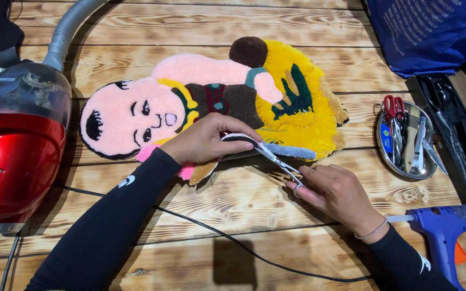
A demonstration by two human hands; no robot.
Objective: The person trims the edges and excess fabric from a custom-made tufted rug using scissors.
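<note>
Wooden table (308, 32); rug (217, 102) edge under left fingers (241, 141); scissors (279, 161) alongside.

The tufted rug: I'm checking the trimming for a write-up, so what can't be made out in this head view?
- Tufted rug: lower edge hidden under left hand.
- Scissors: handles covered by right hand.
- Glue gun: cut off by the frame's right edge.
- Vacuum cleaner: cut off at left.

Left hand (206, 141) palm down, fingers curled in a pinch, forearm in black sleeve running to the bench's near-left corner. Right hand (336, 192) closed in a grip, fingers pointing left, wrist near the bench's near-right edge.
</note>
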